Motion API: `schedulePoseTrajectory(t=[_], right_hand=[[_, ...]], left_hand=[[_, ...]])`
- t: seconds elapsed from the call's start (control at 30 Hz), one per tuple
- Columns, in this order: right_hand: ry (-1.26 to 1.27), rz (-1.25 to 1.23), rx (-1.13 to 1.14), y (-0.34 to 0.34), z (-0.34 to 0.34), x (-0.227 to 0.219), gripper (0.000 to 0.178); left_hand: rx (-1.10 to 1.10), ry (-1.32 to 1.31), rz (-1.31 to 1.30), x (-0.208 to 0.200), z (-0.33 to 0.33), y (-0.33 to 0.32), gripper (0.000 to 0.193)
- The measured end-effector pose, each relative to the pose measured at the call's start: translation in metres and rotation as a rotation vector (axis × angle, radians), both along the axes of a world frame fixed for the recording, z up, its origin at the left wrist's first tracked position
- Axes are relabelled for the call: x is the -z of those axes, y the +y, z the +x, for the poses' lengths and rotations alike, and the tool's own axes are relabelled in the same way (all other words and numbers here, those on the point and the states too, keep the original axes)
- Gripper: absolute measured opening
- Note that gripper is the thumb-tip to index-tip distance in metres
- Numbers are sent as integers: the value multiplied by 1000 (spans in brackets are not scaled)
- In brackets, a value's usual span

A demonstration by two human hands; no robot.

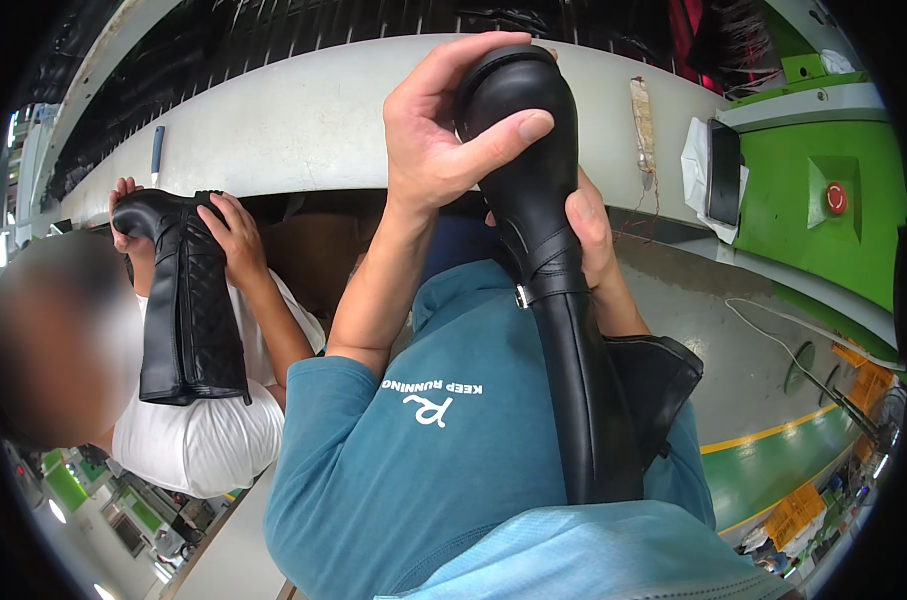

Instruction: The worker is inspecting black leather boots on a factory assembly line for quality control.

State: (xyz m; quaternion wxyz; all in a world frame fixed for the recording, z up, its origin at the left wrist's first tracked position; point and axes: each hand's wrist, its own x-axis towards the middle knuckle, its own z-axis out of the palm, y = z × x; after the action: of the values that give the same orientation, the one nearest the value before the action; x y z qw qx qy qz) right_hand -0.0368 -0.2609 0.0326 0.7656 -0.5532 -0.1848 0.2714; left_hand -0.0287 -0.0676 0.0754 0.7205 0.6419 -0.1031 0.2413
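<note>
A tall black boot with a rounded toe and a buckled ankle strap lies along my chest, its toe pointing away from me. My left hand is wrapped round the toe, the thumb across its top and the fingers at the sole edge. Lower down, my right hand grips the boot at the ankle, its fingers partly hidden behind it. Beside the shaft, near my right arm, hangs a wide black leather piece; I cannot tell whether it belongs to the same boot.
At my left a co-worker holds another black boot with a quilted shaft. A pale workbench carries a blue pen-like tool and a taped strip. On the right stands a green machine with a red button and a phone.
</note>
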Motion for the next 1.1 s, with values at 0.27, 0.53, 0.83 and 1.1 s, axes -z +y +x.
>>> schedulePoseTrajectory(t=[0.27, 0.53, 0.83, 1.1], right_hand=[[73, 67, -46, -8, 3, 5, 99], [73, 79, -40, -8, 6, 9, 101], [15, 1, -13, -6, 7, 6, 99], [-2, 14, -10, -5, 5, 6, 102]], left_hand=[[-8, -32, 11, 3, 2, -4, 56], [-27, -8, 37, 2, 2, -7, 57], [-31, 13, 21, 1, -1, -11, 62], [-31, 9, 44, 1, -5, -10, 62]])
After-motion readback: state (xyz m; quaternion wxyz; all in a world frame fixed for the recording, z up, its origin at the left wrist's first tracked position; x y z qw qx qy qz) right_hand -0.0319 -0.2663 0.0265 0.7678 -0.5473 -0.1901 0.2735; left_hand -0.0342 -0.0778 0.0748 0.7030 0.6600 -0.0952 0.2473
